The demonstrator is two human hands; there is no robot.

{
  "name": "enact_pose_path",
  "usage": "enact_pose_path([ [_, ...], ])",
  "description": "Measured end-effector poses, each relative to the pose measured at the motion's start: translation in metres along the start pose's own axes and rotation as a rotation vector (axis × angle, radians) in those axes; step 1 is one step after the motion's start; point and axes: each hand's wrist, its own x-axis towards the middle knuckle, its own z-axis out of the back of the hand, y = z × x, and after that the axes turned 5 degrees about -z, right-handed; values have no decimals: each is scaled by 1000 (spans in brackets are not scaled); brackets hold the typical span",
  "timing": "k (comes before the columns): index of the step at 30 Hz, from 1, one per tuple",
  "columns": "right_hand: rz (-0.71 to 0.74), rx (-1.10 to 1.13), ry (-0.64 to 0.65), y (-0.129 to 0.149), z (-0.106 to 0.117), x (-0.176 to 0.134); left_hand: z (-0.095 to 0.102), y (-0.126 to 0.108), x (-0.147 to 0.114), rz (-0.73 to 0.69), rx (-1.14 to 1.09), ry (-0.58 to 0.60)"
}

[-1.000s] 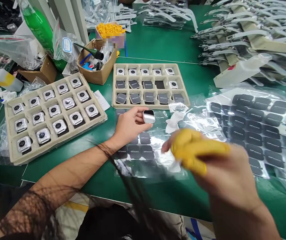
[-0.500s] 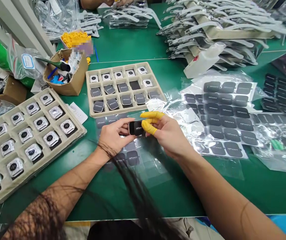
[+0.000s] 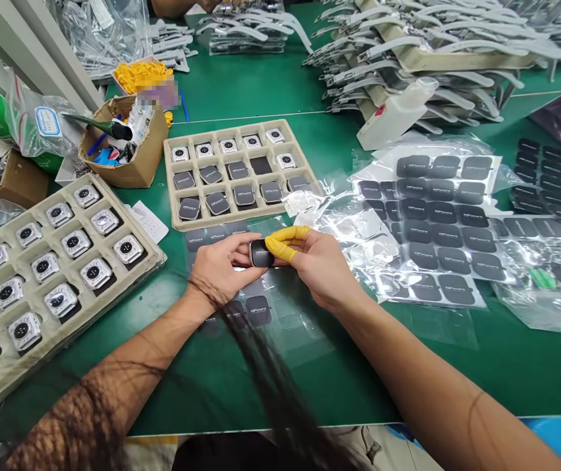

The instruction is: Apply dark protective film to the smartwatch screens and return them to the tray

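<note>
My left hand (image 3: 221, 265) grips a strapless smartwatch (image 3: 252, 254) by its left side, screen up. A black printed screen film (image 3: 263, 255) lies over the watch face. My right hand (image 3: 317, 261), with yellow finger cots on thumb and index finger, is closed at the film's right edge; its fingertips partly hide the film and watch. Under both hands lies a clear sheet with several dark films (image 3: 258, 310). Just beyond is a beige tray (image 3: 168, 196), where some watches show their backs and others carry dark films.
Another beige tray (image 3: 155, 263) of watches, backs up, stands at left. Film sheets (image 3: 440, 239) and a white bottle (image 3: 398, 116) are to the right. Watch straps (image 3: 432, 59) pile up behind. A cardboard box (image 3: 137, 160) holds small items. Another person's arm (image 3: 177, 6) shows at the top.
The black film was offset to the right of the watch, held in my right fingers; it now lies over the watch face. My right hand has moved slightly left.
</note>
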Motion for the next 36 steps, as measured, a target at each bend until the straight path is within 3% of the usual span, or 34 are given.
enact_pose_path([
  [16, 39, -43, -20, -3, 0, -2, 1, 2, -1, -15, 28, -7],
  [20, 110, -139, -78, -2, 4, -3, 2, 2, 0, 13, -25, -14],
  [25, 84, -310, 73, -4, -2, 6, 2, -3, 4, 59, -65, 5],
  [28, 67, -288, 0, -10, -5, 11, 4, -9, 3, 132, -113, -2],
  [30, 178, -399, -41, -17, -8, 11, 10, -13, 2, 144, -151, -85],
  [33, 424, -743, 88, -28, -17, 10, 24, -20, 11, 85, -155, -225],
  [36, 594, -985, 251, -38, -28, 16, 33, -29, 54, -54, 118, -209],
])
